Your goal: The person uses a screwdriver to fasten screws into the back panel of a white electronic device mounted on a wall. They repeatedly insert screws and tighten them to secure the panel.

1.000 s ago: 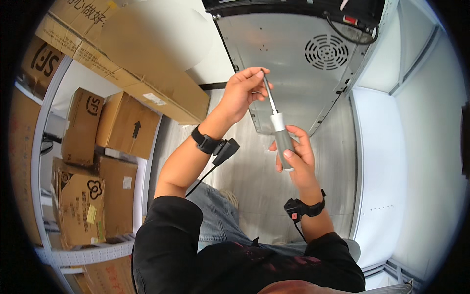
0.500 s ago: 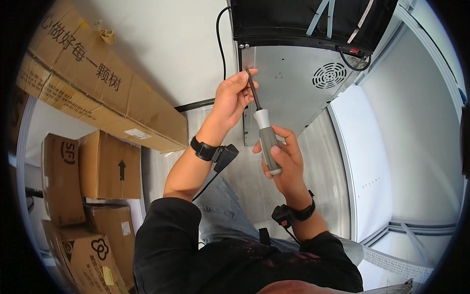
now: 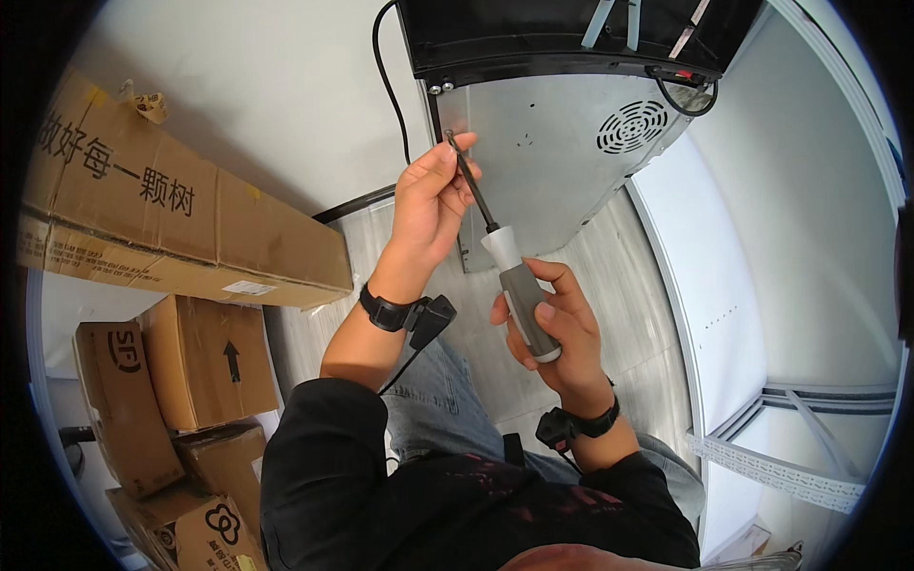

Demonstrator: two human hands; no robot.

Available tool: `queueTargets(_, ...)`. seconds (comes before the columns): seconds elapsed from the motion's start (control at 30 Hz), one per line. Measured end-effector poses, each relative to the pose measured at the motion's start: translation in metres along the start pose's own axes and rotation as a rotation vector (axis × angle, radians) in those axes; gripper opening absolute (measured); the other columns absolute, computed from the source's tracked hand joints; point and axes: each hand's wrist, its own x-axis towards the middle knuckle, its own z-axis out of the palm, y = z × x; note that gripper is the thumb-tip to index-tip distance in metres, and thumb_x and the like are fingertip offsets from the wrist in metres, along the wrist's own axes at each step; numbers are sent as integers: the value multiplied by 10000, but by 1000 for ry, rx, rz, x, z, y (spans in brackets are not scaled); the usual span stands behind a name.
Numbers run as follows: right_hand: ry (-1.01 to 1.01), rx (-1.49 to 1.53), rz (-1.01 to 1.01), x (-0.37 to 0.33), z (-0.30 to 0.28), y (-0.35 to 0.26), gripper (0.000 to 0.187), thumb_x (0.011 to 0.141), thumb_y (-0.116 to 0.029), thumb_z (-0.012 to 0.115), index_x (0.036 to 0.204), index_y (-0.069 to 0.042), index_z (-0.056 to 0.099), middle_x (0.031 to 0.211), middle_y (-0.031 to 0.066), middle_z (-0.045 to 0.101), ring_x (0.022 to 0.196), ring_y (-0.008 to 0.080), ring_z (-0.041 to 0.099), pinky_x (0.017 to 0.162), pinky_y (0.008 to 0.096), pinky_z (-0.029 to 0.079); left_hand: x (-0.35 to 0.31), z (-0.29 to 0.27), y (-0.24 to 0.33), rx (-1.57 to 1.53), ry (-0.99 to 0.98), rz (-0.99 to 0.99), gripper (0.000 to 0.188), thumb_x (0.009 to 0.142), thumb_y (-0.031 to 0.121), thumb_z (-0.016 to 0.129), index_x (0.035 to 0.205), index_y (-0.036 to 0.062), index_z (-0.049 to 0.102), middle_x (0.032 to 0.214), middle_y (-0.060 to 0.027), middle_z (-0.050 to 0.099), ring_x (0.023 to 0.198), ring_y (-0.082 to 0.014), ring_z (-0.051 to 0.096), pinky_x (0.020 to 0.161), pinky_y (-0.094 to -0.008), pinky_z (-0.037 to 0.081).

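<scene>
Holding a screwdriver point(image 3: 497, 244) with both hands. Right hand point(image 3: 568, 328) at the lower end: closed around the grey handle point(image 3: 519, 295), with the thumb against its right side, below the white collar. Left hand point(image 3: 426, 209) at the far end: pinching the dark shaft point(image 3: 476, 195) close to its tip between thumb and forefinger, with the other fingers loosely curled beneath. Screwdriver slanted between both grips, handle toward the body, tip pointing away and to the left. Contact between tip and the bare metal back panel point(image 3: 543, 181): cannot tell. Panel directly beyond both grips; round slotted vent point(image 3: 632, 127) in it, beyond and right of the right grip. Black upper housing point(image 3: 533, 48) past the left grip, with two bright round fasteners point(image 3: 442, 88) at its lower left corner; black cable point(image 3: 385, 86) farther left, against the white wall point(image 3: 286, 86). Long cardboard carton point(image 3: 267, 252) well left of the left grip; arrow-marked carton point(image 3: 205, 366) nearer the body. Black strap with module on each wrist, just behind each grip. Pale wood-grain floor point(image 3: 628, 285) below.
</scene>
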Motion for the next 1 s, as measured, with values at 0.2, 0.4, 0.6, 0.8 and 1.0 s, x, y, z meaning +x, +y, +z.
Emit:
queueTargets(0.2,-7,77,11,6,-9,-2,389,928,-146,441,1293,-50,350,948,211,593,461,101,460,438,208,385,7,-1,-1,14,20,-9,300,955,190,494,1131,-40,571,797,-77,633,643,-99,540,593,-221,451)
queueTargets(0.4,-19,141,14,11,-15,-2,393,928,-149,439,1297,-50,347,946,214,591,478,106,472,447,212,390,14,-3,-10,23,12,6,310,959,202,489,1125,-46,572,792,-80,634,643,-95,548,591,-222,461)
queueTargets(0.6,110,-86,59,13,-2,-18,429,873,-46,514,1271,-53,353,936,146,557,549,120,507,509,229,427,15,0,-9,15,64,-20,311,963,221,482,1125,-26,581,789,-77,637,648,-101,571,582,-228,477)
queueTargets(0.8,129,-671,-129,17,-2,-11,534,814,33,576,1283,-84,350,941,60,465,729,126,549,581,261,464,12,3,0,86,14,-106,290,932,200,544,1127,-11,582,782,-48,641,650,-121,595,605,-242,505)
queueTargets(1.0,110,-17,141,16,2,-16,569,839,-11,572,1338,-88,309,997,99,504,794,218,605,611,327,518,14,0,3,92,64,-126,275,913,143,577,1135,-20,576,826,-85,651,619,-117,584,606,-244,512)
